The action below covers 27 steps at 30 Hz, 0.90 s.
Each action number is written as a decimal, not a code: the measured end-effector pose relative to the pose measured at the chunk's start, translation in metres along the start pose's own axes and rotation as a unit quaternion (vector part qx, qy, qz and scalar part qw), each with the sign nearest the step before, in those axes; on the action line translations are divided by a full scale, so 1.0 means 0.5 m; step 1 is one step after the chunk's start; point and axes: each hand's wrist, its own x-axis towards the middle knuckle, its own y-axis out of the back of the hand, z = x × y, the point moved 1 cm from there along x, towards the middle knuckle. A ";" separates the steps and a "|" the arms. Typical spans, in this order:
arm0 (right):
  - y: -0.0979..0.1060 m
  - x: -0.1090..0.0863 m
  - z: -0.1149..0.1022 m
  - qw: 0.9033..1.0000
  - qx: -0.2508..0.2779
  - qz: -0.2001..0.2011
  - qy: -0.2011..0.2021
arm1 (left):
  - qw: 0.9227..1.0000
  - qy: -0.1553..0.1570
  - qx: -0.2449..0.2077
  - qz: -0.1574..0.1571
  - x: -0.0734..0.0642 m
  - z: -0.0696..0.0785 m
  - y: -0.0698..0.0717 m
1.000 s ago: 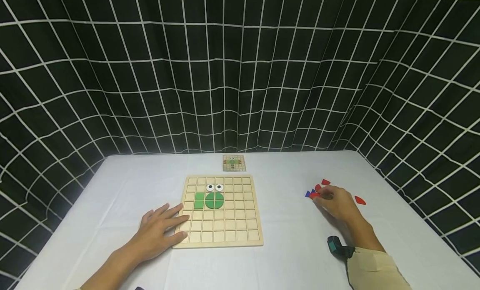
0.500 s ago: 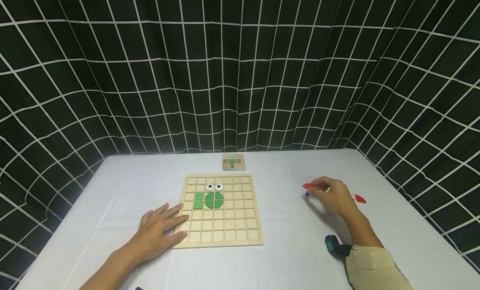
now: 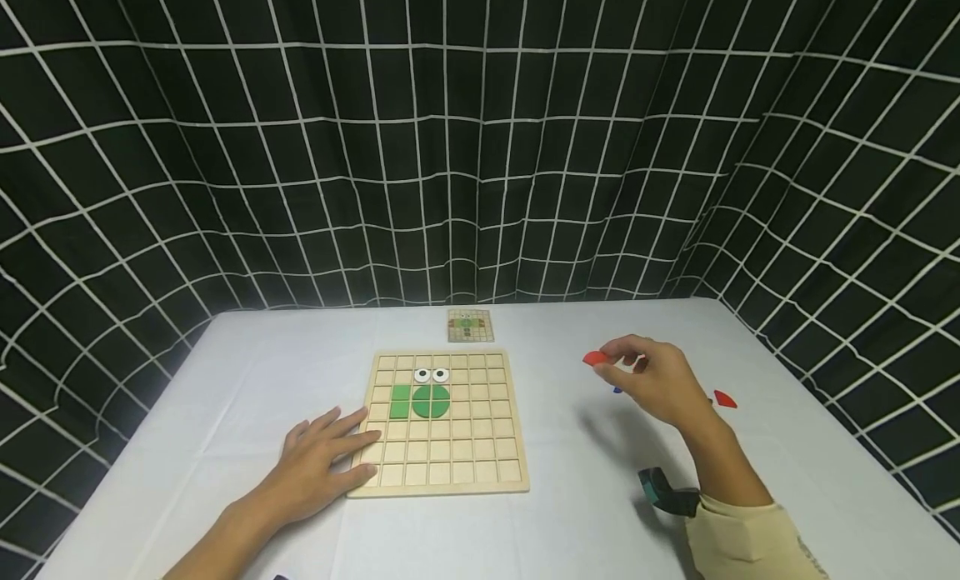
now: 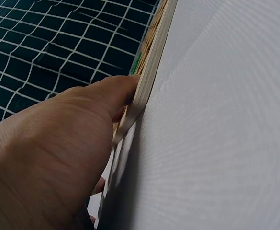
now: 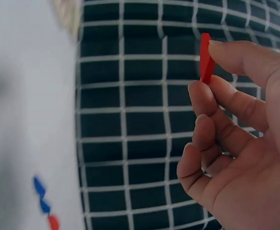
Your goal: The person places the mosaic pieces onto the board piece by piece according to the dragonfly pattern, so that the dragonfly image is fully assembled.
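My right hand [image 3: 648, 380] is raised over the right side of the table and pinches a red quarter-circle piece [image 3: 595, 358] between thumb and fingertips. In the right wrist view the same red piece [image 5: 206, 58] shows its thin edge. My left hand [image 3: 315, 459] lies with fingers spread on the left edge of the wooden grid board [image 3: 472, 486]; its thumb [image 4: 113, 91] rests over the rim. On the board are two round eye pieces [image 3: 431, 375], green square pieces [image 3: 401, 402] in a column, and a green circle [image 3: 431, 401] made of quarter pieces.
Behind the board lies a small picture card [image 3: 470, 326]. A loose red piece [image 3: 725, 399] lies right of my right hand. Blue pieces [image 5: 39, 187] and another red piece [image 5: 53, 222] lie on the white tabletop, mostly hidden by that hand in the head view.
My right hand has picked up the red quarter-circle piece from the loose pieces and moved up and to the left with it. The left hand has stayed on the board.
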 end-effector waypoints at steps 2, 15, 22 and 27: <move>-0.005 0.000 -0.025 1.000 0.006 0.007 0.020 | 1.000 -0.001 0.000 0.003 -0.001 0.000 0.000; -0.066 0.022 -0.132 0.994 0.067 0.012 0.087 | 1.000 -0.007 -0.004 0.010 -0.004 -0.004 -0.001; -0.109 0.039 -0.165 0.988 0.086 0.012 0.125 | 1.000 -0.007 -0.005 0.010 -0.001 -0.004 -0.001; -0.143 0.050 -0.184 0.987 0.101 0.002 0.129 | 1.000 -0.011 -0.003 0.012 0.000 -0.004 0.000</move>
